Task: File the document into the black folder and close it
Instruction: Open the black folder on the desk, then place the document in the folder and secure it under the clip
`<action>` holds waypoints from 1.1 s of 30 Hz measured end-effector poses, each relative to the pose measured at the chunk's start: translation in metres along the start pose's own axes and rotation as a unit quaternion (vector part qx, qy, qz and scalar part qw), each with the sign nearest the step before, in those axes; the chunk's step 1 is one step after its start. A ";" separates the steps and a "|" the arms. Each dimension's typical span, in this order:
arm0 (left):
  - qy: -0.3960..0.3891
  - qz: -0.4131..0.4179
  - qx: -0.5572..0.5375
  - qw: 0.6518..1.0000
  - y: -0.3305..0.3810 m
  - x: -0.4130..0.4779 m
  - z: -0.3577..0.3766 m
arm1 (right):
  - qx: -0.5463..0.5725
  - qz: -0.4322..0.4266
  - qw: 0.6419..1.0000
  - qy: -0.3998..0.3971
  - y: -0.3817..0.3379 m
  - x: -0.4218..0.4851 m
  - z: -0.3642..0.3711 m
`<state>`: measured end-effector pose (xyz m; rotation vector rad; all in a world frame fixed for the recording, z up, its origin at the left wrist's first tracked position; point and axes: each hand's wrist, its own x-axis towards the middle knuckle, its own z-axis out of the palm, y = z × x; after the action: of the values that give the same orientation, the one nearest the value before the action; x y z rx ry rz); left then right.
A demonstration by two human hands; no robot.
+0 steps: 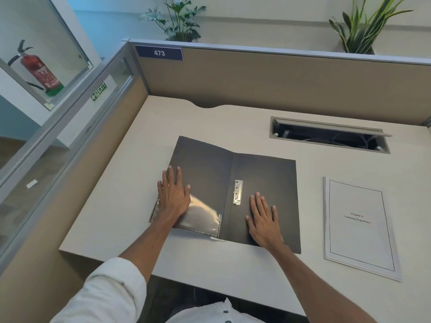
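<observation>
The black folder [263, 173] lies spread open on the desk, spine running away from me. A metal clip fastener [238, 192] sits just right of the spine. A clear plastic pocket [203, 217] covers the lower part of the left flap. My left hand [173, 194] rests flat on the left flap, fingers apart, partly over the pocket. My right hand [264, 219] lies flat on the right flap, beside the fastener, holding nothing. The document [360, 226], a white stapled stack with a printed title, lies on the desk to the right of the folder, untouched.
The beige desk [130, 183] is boxed in by partition walls at the back and left. An open cable tray [328, 135] is sunk into the desk behind the folder and document. Potted plants [179, 19] stand behind the partition.
</observation>
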<state>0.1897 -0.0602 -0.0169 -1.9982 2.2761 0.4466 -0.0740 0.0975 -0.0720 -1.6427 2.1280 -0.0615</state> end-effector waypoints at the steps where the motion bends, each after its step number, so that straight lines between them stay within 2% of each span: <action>1: -0.014 0.004 0.002 1.000 -0.002 0.000 0.006 | 0.002 0.002 1.000 0.001 0.000 0.001 0.001; 8: -0.068 -0.003 -0.010 0.998 -0.005 -0.004 0.033 | 0.001 0.007 1.000 0.001 -0.001 0.002 0.003; 14: -0.049 0.007 -0.005 0.999 -0.001 -0.002 0.036 | -0.009 0.007 1.000 -0.011 -0.001 0.002 0.001; 19: -0.041 0.070 -0.009 0.997 0.018 0.002 0.034 | -0.007 0.009 1.000 -0.020 -0.002 0.004 -0.006; 28: -0.104 0.218 -0.034 0.970 0.079 0.009 0.031 | 0.003 0.030 1.000 0.007 0.013 0.017 -0.034; 33: -0.137 0.242 -0.027 0.960 0.104 0.012 0.037 | 0.013 0.050 0.999 -0.013 0.026 0.025 -0.047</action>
<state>0.0807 -0.0502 -0.0382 -1.2735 2.5653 0.7703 -0.1198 0.0705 -0.0459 -1.5128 2.1766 -0.0384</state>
